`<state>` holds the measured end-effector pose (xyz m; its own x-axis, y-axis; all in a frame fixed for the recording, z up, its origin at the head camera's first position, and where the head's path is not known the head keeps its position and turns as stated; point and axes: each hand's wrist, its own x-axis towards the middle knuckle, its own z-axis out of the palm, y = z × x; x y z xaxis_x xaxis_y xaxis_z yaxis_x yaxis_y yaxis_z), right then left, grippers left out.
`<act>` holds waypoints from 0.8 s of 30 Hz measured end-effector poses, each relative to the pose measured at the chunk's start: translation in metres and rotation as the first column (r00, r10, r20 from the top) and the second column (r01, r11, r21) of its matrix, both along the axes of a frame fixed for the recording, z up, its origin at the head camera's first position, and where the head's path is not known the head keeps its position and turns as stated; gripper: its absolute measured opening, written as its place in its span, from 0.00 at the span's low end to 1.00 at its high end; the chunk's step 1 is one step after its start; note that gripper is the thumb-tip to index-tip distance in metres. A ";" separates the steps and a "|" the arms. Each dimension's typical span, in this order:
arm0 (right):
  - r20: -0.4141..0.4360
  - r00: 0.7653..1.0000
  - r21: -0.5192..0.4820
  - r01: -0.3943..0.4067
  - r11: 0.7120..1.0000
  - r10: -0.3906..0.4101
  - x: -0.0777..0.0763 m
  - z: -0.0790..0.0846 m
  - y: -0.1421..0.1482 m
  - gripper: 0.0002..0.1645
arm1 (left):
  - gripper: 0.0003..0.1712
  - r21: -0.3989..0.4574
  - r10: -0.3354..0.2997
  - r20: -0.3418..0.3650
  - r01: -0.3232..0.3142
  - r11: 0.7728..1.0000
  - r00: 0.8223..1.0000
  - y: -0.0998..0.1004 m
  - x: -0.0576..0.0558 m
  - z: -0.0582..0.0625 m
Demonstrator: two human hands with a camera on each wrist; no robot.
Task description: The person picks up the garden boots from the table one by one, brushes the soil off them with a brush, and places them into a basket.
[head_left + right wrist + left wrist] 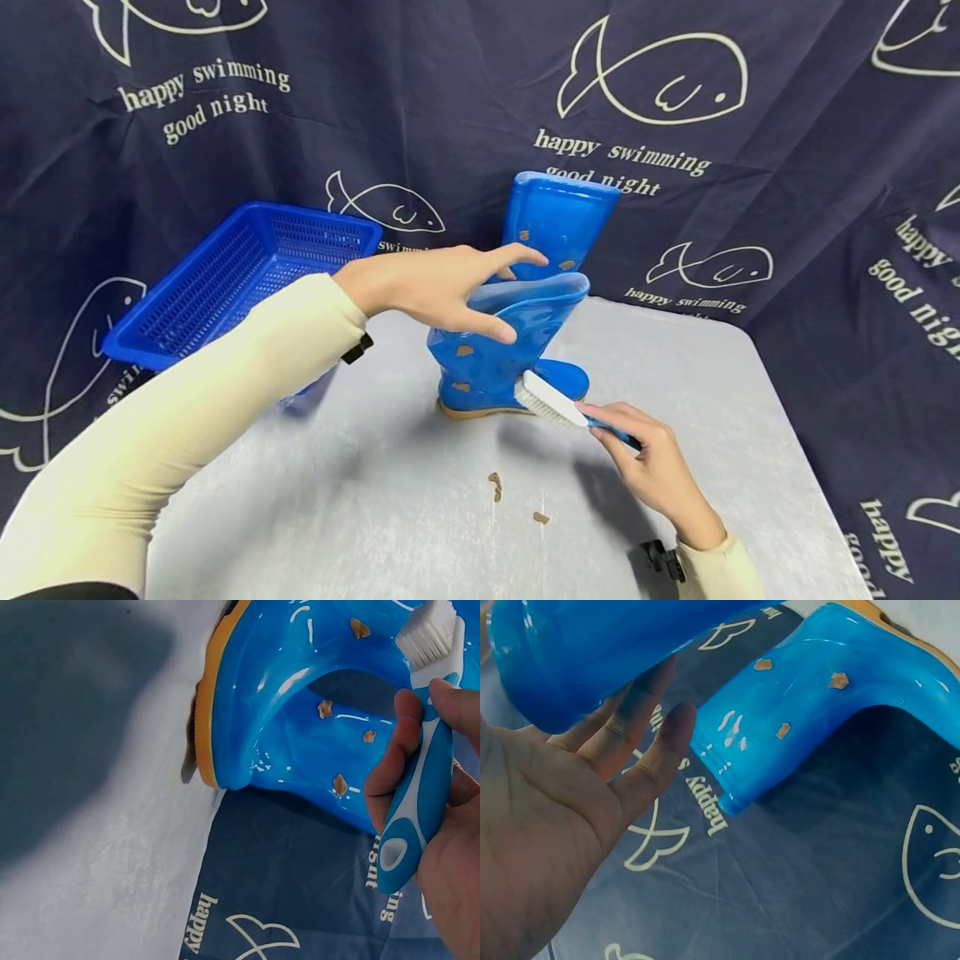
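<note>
Two blue rubber boots with tan soles stand on the table, the near boot [487,367] in front of the far boot [558,221]. Brown patches dot both. My left hand [431,287] is at the near boot's top opening, fingers spread and thumb apart; in the left wrist view the fingers [649,769] lie beside the shaft without curling round it. With my right hand [648,462] I grip the blue-and-white handle of a scrub brush [553,402]. Its white bristles are close to the near boot's lower shaft; contact is unclear.
A blue plastic basket [183,283] stands at the left rear of the grey table [360,500]. Several small brown flakes [541,517] lie on the tabletop in front of the boots. A dark blue fish-print curtain [465,108] hangs behind and around the table.
</note>
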<state>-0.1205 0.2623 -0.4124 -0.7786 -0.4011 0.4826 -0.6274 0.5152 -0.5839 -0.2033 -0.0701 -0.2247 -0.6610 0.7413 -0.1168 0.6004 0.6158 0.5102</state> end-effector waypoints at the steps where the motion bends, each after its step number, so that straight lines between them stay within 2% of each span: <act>1: -0.015 1.000 -0.001 -0.008 1.000 0.008 -0.001 0.001 -0.001 0.28 | 0.51 0.030 0.007 0.004 -0.007 1.000 1.000 -0.004 0.002 -0.002; 4: -0.068 0.997 -0.007 -0.037 0.999 0.036 -0.003 0.004 -0.005 0.29 | 0.54 0.122 0.043 0.026 -0.046 0.991 0.999 -0.015 0.009 -0.010; 7: -0.095 0.994 -0.009 -0.052 0.999 0.051 -0.006 0.007 -0.007 0.29 | 0.55 0.227 0.081 0.035 -0.087 0.970 0.996 -0.027 0.014 -0.025; 13: -0.025 0.999 -0.026 -0.030 0.999 0.029 -0.010 0.013 -0.008 0.26 | 0.49 0.375 0.142 0.090 -0.166 0.912 0.986 -0.042 0.019 -0.069; 14: -0.036 0.999 -0.027 -0.031 0.999 0.030 -0.011 0.014 -0.009 0.25 | 0.47 0.399 0.148 0.104 -0.178 0.899 0.983 -0.043 0.020 -0.077; 16: -0.068 0.997 -0.031 -0.040 0.999 0.037 -0.013 0.017 -0.011 0.26 | 0.42 0.455 0.163 0.133 -0.206 0.866 0.978 -0.044 0.022 -0.091; 20: -0.123 0.991 -0.050 -0.062 0.997 0.056 -0.018 0.023 -0.018 0.28 | 0.32 0.589 0.178 0.196 -0.261 0.765 0.964 -0.045 0.023 -0.114; 24: -0.091 0.994 -0.071 -0.067 0.995 0.060 -0.022 0.027 -0.027 0.26 | 0.31 0.671 0.161 0.258 -0.297 0.679 0.952 -0.045 0.024 -0.130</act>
